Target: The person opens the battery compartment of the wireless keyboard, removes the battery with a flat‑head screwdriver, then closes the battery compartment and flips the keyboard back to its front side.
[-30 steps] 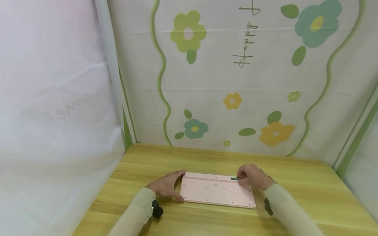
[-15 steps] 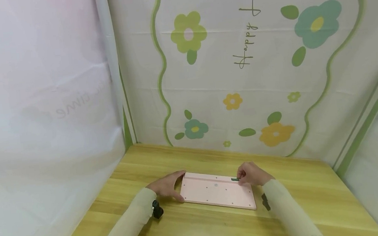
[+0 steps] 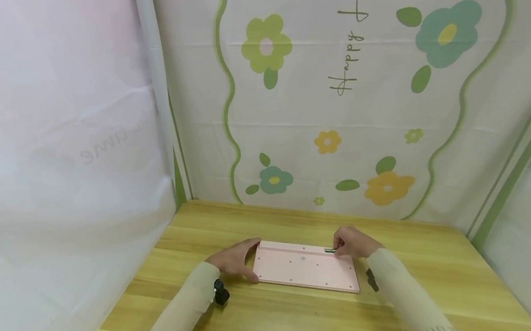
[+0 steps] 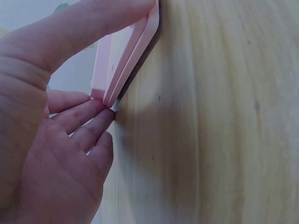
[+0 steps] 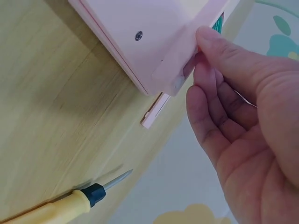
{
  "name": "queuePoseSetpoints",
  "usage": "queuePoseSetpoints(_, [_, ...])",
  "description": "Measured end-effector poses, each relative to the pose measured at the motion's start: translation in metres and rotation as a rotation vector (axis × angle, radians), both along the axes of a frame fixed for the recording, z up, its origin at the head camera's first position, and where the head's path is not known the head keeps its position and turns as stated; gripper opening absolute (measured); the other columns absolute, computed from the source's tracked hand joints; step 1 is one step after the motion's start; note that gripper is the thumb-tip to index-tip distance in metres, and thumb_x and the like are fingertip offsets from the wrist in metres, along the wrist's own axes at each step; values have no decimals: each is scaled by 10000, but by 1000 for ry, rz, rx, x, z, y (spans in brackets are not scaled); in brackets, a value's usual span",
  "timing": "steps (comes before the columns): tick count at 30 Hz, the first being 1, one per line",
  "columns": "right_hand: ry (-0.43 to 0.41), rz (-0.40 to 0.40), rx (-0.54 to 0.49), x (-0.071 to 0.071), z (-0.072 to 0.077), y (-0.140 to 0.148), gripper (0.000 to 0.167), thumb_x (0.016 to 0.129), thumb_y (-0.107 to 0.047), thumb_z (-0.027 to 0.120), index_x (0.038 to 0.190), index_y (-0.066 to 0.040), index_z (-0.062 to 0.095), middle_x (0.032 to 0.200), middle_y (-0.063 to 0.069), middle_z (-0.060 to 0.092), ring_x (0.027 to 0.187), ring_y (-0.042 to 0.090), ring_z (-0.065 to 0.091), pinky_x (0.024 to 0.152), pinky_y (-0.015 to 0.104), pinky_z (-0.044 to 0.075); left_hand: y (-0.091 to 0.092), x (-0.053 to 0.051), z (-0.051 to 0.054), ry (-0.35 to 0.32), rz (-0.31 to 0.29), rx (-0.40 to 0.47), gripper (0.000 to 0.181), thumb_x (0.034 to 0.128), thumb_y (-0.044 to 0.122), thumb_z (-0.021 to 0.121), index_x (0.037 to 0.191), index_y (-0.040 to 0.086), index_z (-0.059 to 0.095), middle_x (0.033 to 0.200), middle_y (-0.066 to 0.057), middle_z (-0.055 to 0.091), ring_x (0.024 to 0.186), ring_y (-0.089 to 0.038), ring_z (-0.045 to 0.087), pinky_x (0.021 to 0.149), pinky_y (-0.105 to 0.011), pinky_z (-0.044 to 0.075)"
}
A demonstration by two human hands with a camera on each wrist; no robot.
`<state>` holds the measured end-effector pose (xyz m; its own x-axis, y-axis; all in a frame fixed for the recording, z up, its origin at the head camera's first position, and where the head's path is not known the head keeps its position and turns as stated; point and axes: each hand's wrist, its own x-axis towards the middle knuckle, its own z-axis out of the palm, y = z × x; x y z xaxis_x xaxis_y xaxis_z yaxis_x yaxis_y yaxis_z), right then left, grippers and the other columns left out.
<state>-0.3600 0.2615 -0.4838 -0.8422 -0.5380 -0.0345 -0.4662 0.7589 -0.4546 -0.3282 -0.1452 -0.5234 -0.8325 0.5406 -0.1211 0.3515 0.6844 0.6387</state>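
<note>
A pink keyboard lies face down on the wooden table, screws showing on its underside. My left hand spans its left end, thumb at the near corner and fingertips at the far corner. At the right part of its raised far ridge, my right hand pinches with thumb and index finger at the open battery slot. A green battery shows just left of those fingers; in the right wrist view its green side peeks out past the thumb. The fingers hide most of it.
In the right wrist view, a narrow pink strip, perhaps the battery cover, lies beyond the keyboard's corner. A screwdriver with a yellow handle rests on the table. Flower-printed cloth hangs behind the table.
My right wrist and forearm have shifted slightly left, with the fingertips staying at the battery slot. The left hand and keyboard have stayed in place.
</note>
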Motion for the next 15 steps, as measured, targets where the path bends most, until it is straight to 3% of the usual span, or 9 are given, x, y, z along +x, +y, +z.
queuePoseSetpoints(8, [-24,-27,2,6,10,12,87,906,-30,804,876,-64,730,861,8,699,754,112,573,675,230,527,0,2,1,3,-2,19,1172,776,353,955,1671,60,257,1738,-163,290,1616,-372,279,1326,-543,263])
queuePoseSetpoints(15, [41,-26,-38,12,19,40,59,904,3,779,898,-28,729,866,28,704,758,95,588,684,232,543,-1,1,1,1,-7,21,1168,782,356,951,1671,58,256,1739,-161,289,1618,-366,276,1327,-538,264])
